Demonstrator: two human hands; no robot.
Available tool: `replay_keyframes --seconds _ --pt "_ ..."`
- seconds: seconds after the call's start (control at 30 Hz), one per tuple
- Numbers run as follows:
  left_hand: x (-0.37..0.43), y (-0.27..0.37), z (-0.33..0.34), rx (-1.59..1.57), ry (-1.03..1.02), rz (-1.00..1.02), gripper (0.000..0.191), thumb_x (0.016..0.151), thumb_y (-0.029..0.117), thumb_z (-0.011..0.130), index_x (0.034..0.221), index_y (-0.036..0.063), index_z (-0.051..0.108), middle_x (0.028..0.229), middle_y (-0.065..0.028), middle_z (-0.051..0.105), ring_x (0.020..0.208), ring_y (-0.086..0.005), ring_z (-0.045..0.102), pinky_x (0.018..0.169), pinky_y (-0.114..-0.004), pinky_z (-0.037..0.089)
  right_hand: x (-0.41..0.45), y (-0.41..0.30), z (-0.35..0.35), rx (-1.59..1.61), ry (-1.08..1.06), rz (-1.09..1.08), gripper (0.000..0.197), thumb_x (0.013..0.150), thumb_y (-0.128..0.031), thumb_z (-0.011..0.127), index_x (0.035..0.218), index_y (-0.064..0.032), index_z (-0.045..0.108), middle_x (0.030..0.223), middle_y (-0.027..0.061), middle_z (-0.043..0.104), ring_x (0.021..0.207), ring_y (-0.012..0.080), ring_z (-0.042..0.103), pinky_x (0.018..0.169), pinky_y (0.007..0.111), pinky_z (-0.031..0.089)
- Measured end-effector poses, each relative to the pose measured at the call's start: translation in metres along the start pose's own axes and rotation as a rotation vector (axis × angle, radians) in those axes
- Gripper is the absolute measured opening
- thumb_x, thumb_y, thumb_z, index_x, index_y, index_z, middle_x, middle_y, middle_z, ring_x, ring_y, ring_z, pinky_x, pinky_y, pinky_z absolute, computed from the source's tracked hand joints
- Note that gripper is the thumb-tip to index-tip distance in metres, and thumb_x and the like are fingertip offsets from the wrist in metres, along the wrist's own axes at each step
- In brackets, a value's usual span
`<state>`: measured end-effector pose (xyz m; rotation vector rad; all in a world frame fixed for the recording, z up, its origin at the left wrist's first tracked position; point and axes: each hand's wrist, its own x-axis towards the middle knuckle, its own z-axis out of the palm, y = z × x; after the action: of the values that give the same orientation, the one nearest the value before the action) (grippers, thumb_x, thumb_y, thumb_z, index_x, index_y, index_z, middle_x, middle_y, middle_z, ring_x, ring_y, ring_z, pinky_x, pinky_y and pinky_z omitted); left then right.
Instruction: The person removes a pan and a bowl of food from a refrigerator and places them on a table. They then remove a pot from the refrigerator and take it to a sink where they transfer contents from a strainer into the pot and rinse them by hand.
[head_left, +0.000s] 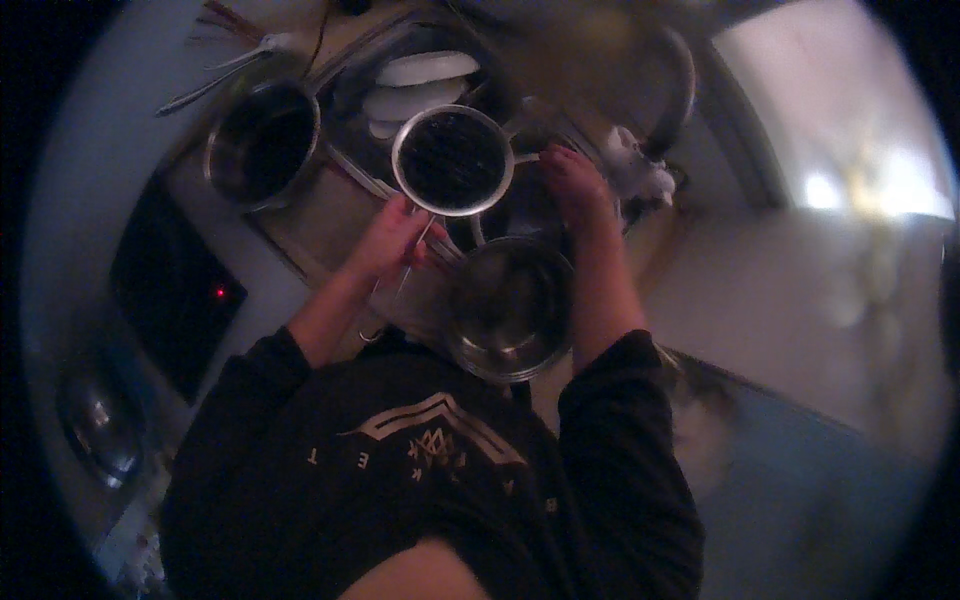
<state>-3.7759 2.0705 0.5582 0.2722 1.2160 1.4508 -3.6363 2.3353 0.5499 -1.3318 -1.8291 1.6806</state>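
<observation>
My left hand (394, 236) grips the wire handle of a round metal strainer (454, 160), low on its left side. The strainer's pale rim surrounds a dark inside, too dim to show whether it holds anything. Opposite, the fingers of my right hand (576, 184) close on a short tab that juts from the rim. Nearer to my body, below the strainer, sits a shiny steel bowl or pot (514, 360), its inside dim. White plates (427, 69) lie beyond the strainer, in the dark basin of a sink (349, 124).
Left of the sink stands a large steel pot (262, 142), with a utensil (217, 79) behind it. A black cooktop (172, 277) shows a red light. A curved faucet (684, 82) rises at the right, near blurred white objects (637, 165). A shiny metal lid or bowl (101, 427) lies far left.
</observation>
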Motion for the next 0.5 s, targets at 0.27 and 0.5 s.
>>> replay_keyframes --seconds 0.27,0.5 --pt "0.006 -0.004 0.007 -0.033 -0.005 0.038 0.029 0.089 0.021 0.051 0.116 0.0159 0.042 0.079 -0.0026 0.058 0.048 -0.0020 0.044 0.039 -0.016 0.036 -0.094 0.026 -0.053 -0.629 0.048 -0.388 0.045 0.079 -0.017 0.060 0.118 -0.0005 0.046 0.120 0.0182 0.049 0.115 0.0305 0.043 0.096 0.041 0.035" --pt "0.006 -0.012 0.000 -0.071 -0.062 0.087 0.027 0.089 0.021 0.050 0.113 0.0132 0.042 0.084 -0.0079 0.059 0.049 -0.0050 0.049 0.040 -0.019 0.042 -0.249 0.085 -0.040 -0.415 0.298 -0.039 0.077 0.074 -0.025 0.071 0.133 -0.0002 0.028 0.135 0.0188 0.034 0.125 0.0276 0.032 0.102 0.037 0.028"
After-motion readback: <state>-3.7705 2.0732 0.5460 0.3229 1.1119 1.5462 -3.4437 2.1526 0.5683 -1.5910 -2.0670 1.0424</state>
